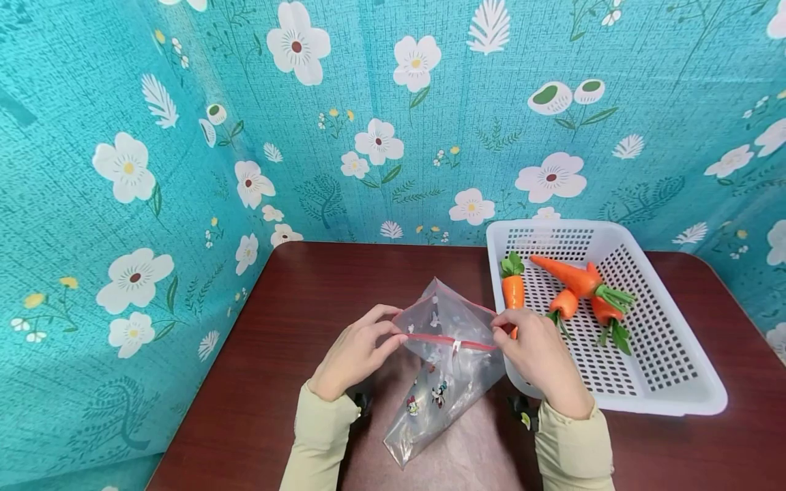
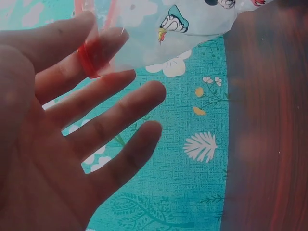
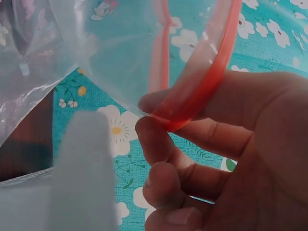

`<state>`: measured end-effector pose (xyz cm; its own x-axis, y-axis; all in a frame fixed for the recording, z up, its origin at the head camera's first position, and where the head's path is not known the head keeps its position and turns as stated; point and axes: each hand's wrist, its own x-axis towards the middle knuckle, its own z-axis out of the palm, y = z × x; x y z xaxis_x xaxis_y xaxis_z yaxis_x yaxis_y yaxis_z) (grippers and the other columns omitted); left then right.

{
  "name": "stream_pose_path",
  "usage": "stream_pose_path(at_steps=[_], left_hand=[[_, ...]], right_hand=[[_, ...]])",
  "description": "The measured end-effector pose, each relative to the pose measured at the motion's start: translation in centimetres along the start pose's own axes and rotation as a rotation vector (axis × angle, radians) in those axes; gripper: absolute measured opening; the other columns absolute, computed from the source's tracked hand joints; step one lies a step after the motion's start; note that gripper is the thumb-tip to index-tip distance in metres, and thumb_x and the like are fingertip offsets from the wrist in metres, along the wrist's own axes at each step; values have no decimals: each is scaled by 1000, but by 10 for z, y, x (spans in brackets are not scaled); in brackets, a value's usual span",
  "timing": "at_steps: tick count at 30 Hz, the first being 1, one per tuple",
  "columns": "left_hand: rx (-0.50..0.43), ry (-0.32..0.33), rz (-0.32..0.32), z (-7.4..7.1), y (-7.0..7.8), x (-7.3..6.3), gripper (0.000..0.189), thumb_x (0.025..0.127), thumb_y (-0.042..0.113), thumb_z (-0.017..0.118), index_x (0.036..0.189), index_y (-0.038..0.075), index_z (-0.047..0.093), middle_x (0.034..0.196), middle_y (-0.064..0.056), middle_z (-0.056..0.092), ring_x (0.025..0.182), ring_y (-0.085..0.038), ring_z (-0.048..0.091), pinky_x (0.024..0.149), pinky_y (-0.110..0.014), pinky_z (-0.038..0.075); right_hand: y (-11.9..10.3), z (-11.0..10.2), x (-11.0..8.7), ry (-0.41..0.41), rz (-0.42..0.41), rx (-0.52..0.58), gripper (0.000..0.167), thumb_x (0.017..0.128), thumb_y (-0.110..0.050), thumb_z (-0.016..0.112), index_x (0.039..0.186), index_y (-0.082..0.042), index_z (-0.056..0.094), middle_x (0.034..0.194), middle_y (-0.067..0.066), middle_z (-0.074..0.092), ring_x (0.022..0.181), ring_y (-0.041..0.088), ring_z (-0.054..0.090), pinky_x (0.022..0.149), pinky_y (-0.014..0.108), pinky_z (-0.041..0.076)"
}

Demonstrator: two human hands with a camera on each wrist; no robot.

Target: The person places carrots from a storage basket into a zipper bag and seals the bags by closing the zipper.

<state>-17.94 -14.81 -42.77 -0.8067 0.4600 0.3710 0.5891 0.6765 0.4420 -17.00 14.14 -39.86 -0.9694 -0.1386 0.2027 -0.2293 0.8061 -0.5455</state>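
Observation:
A clear zip bag (image 1: 451,382) with a red seal and small cartoon prints is held up over the table, its mouth spread wide and a white slider on the near edge. My left hand (image 1: 359,348) pinches the mouth's left corner between thumb and index finger; in the left wrist view the other fingers (image 2: 120,108) fan out straight. At the right corner, my right hand (image 1: 534,348) pinches the red seal (image 3: 192,113), the remaining fingers curled below it. No contents show inside the bag, whose lower end hangs toward the near side.
Right of the bag stands a white perforated basket (image 1: 675,307) with several orange carrots (image 1: 568,276) with green tops. My right hand overlaps its left rim in the head view. The dark red-brown table (image 1: 245,409) meets a blue floral cloth (image 1: 368,184) behind and at the left.

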Motion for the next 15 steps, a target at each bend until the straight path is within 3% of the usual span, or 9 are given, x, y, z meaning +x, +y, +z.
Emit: stream_pose_path(at_steps=[15], left_hand=[[-86, 119, 27, 5, -6, 3, 7, 82, 14, 76, 89, 11, 75, 99, 1, 69, 79, -7, 61, 65, -18, 50]], right_hand=[[0, -2, 0, -17, 29, 0, 12, 85, -9, 62, 91, -6, 72, 96, 14, 68, 80, 24, 57, 68, 37, 46]])
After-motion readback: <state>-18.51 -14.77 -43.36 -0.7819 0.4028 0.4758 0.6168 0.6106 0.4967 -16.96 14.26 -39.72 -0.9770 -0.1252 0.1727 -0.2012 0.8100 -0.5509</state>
